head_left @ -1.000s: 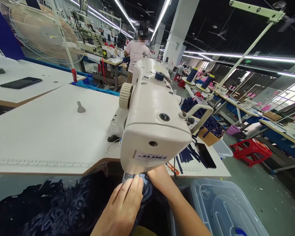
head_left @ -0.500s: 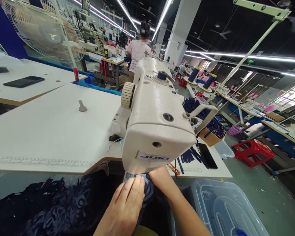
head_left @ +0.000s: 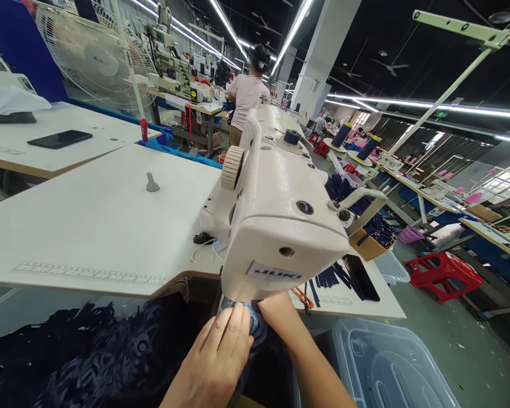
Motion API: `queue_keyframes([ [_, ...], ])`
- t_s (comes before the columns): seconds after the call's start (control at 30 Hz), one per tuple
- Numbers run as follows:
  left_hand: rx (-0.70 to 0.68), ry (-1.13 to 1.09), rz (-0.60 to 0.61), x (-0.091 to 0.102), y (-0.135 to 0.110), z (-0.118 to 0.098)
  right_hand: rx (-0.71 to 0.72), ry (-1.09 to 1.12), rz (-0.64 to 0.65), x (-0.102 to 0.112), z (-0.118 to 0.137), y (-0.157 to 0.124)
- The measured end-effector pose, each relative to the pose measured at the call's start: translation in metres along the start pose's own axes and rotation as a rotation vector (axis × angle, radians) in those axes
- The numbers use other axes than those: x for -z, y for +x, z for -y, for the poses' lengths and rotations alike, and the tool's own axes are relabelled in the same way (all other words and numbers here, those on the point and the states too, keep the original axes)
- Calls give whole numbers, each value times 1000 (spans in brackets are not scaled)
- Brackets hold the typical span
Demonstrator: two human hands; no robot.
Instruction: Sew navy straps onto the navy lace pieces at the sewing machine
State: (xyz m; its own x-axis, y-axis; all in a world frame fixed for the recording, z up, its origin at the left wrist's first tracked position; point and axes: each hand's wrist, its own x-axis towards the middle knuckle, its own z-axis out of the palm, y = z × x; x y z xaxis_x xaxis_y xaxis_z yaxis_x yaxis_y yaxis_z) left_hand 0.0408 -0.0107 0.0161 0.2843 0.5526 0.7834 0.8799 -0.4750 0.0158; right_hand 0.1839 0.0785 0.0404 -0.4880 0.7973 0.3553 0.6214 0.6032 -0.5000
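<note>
My left hand lies over a piece of dark blue cloth below the head of the white sewing machine. Its fingers are pressed together on the cloth, which bunches and hangs down beside the thumb. From the other side my right hand reaches in under the machine head. Its fingers are hidden behind the machine, so what they hold does not show. The needle area is hidden too. A heap of navy strips fills the lower left, beside my left forearm.
A white table carries a grey metal piece. Right of the machine lie orange snips, navy strips and a black phone. A clear plastic bin and red stool stand lower right. A person stands beyond.
The view has shifted a little, so the machine and tables appear farther right. Both hands keep nearly the same place at the cloth under the machine head.
</note>
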Motion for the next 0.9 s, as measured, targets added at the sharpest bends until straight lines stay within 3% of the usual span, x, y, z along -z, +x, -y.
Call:
queue_keyframes([
  [0.27,-33,-3,-18,5,1,7,101,-21,-3,-2,1,2],
  [0.53,-19,-63,-24,2,2,3,-167,191,-33,3,8,1],
  [0.7,-33,-71,-29,1,1,3,-302,200,-101,1,6,-5],
  [0.8,-56,-58,11,3,3,3,-346,192,-118,1,7,-6],
  [0.9,-35,-77,-37,2,6,2,-340,167,-73,1,6,-4],
])
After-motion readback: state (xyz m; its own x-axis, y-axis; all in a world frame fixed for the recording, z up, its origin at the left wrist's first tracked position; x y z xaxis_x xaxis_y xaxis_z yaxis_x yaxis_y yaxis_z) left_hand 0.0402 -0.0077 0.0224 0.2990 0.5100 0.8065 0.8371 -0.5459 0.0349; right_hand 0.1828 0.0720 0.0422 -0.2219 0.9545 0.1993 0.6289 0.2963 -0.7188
